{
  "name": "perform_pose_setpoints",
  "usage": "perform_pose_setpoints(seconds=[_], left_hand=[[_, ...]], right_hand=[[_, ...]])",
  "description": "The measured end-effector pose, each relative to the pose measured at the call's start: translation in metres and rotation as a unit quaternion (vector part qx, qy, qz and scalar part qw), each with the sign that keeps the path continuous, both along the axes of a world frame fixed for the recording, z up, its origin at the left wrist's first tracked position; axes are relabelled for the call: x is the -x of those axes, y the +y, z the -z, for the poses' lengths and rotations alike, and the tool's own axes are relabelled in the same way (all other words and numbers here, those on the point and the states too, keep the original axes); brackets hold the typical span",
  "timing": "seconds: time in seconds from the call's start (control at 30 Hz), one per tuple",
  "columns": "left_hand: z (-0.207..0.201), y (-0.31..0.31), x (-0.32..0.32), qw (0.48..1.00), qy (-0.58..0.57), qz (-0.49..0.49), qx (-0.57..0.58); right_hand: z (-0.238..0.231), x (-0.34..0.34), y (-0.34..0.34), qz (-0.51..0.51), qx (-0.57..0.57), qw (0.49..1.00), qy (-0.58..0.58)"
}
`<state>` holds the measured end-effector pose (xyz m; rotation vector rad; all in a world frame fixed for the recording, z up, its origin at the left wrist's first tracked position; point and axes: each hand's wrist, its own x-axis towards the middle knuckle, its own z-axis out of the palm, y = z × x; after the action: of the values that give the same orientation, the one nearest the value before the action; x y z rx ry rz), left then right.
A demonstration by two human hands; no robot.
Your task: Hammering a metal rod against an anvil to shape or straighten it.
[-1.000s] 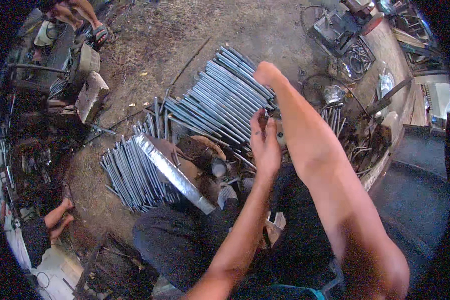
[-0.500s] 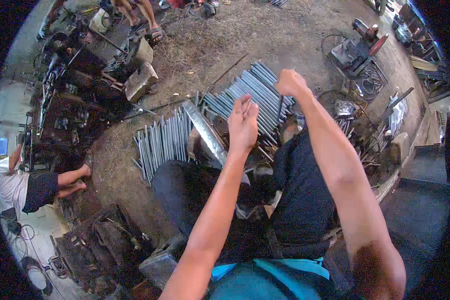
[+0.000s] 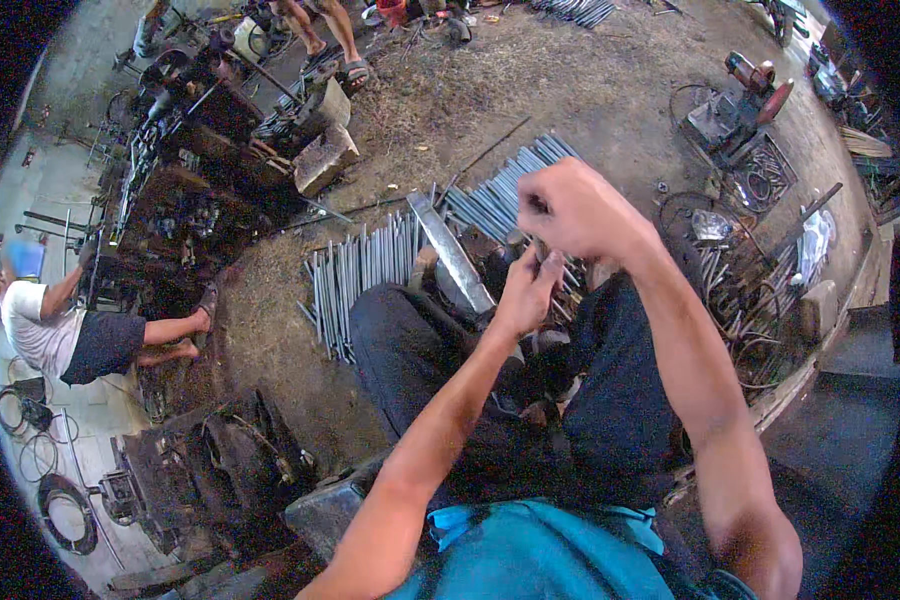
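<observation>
My right hand (image 3: 585,212) is closed in a fist above my lap; what it grips, if anything, is hidden from this side. Just below it, the fingers of my left hand (image 3: 530,292) pinch together at a small dark piece that I cannot make out. The two hands nearly meet. To the left of them a flat shiny metal bar (image 3: 450,252) slopes toward my knees. Beyond my hands, grey metal rods (image 3: 490,200) lie side by side on the ground, and a second row of rods (image 3: 365,275) lies by my left knee.
A person in a white shirt (image 3: 40,320) is at the far left beside dark machinery (image 3: 200,200). Another person's legs (image 3: 340,35) stand at the back near a stone block (image 3: 325,160). A cutting machine with a red disc (image 3: 775,103) and scrap metal (image 3: 740,300) are on the right.
My right hand has come down and nearer to my left hand. My left hand has lowered toward my lap, its fingers drawing together. The view has shifted slightly.
</observation>
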<state>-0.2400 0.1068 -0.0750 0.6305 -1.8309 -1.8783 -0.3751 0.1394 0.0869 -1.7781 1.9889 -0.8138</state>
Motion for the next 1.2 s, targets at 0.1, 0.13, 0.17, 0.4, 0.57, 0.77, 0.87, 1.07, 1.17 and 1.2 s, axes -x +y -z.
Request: perform_pose_setpoints(seconds=[0.1,0.13,0.17,0.4,0.57,0.77,0.87,1.07,1.17,1.2], left_hand=[[-0.022,0.013,-0.007,0.992,0.062,-0.006,-0.112],[-0.031,0.013,-0.012,0.979,0.017,0.005,-0.204],[-0.038,0.009,-0.021,0.956,-0.03,0.007,-0.291],[-0.017,0.015,-0.031,0.88,-0.073,-0.264,-0.389],[-0.018,0.001,-0.075,0.858,-0.154,-0.295,-0.392],[0.01,0.005,-0.093,0.822,-0.187,-0.338,-0.418],[0.043,-0.001,-0.098,0.849,-0.126,-0.296,-0.42],[0.032,-0.003,-0.098,0.847,-0.268,-0.334,-0.316],[0.004,0.001,-0.086,0.854,-0.261,-0.334,-0.301],[-0.002,-0.001,-0.084,0.859,-0.292,-0.323,-0.271]], right_hand=[[0.021,0.013,-0.011,-0.028,0.058,0.996,-0.069],[0.031,0.014,-0.012,0.023,0.073,0.992,-0.1],[0.043,0.012,-0.019,0.067,0.091,0.984,-0.136],[0.123,0.026,-0.039,0.084,-0.168,0.98,-0.065],[0.142,0.028,-0.053,0.119,-0.113,0.981,-0.102],[0.163,0.026,-0.055,0.151,-0.183,0.97,-0.055],[0.171,0.014,-0.063,0.17,-0.189,0.966,-0.039],[0.187,0.008,-0.077,0.165,-0.226,0.958,-0.063],[0.188,0.007,-0.082,0.144,-0.289,0.946,-0.041],[0.185,0.002,-0.084,0.147,-0.294,0.944,-0.028]])
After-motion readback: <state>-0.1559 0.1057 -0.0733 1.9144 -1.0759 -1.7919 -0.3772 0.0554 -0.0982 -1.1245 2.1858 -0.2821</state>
